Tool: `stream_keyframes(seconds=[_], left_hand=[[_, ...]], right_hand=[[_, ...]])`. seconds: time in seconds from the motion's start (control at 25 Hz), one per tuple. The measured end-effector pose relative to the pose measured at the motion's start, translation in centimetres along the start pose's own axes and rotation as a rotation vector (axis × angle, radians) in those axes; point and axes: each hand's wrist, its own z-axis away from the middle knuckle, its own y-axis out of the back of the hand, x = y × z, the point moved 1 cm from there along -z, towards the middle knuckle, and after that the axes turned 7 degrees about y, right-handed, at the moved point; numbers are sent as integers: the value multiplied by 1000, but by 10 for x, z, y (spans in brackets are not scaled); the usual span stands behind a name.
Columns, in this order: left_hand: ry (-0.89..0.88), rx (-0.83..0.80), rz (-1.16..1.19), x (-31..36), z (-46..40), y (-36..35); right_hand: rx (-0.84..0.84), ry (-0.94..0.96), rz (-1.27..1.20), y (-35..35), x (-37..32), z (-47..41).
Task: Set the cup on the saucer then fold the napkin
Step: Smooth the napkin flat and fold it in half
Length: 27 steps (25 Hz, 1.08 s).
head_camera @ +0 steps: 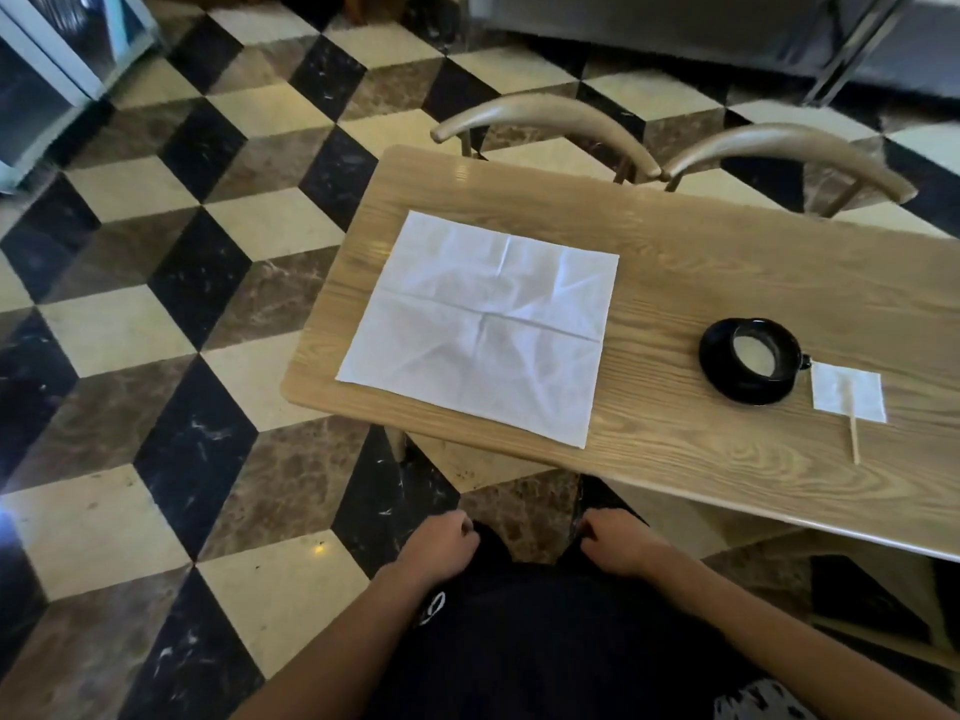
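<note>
A large white napkin (480,324) lies spread flat and creased on the left part of the wooden table (691,283). To its right stands a black cup (761,350) with a pale inside, resting on a black saucer (727,389). My left hand (441,545) and my right hand (621,545) hang below the table's near edge, over my dark trousers. Both have their fingers curled in and hold nothing. Neither hand touches the table, the napkin or the cup.
A small white paper square (849,392) with a thin wooden stick (853,433) across it lies right of the saucer. Two curved wooden chair backs (550,122) (789,148) stand at the table's far side. Checkered marble floor (171,356) spreads to the left.
</note>
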Motion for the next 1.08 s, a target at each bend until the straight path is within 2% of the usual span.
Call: stream_keyframes(seconds=[0.24, 0.56, 0.88, 1.0, 1.08], left_hand=[[-89, -25, -60, -7, -21, 44], [-55, -15, -134, 9, -42, 112], [-13, 201, -168, 51, -67, 189], [-75, 232, -203, 65, -84, 204], [-179, 262, -199, 74, -100, 215]], right_hand=[[83, 16, -42, 32, -40, -19], [168, 143, -177, 94, -67, -69], [239, 131, -457, 154, -57, -107], [298, 93, -486, 175, -48, -117], [374, 86, -433, 187, -45, -126]])
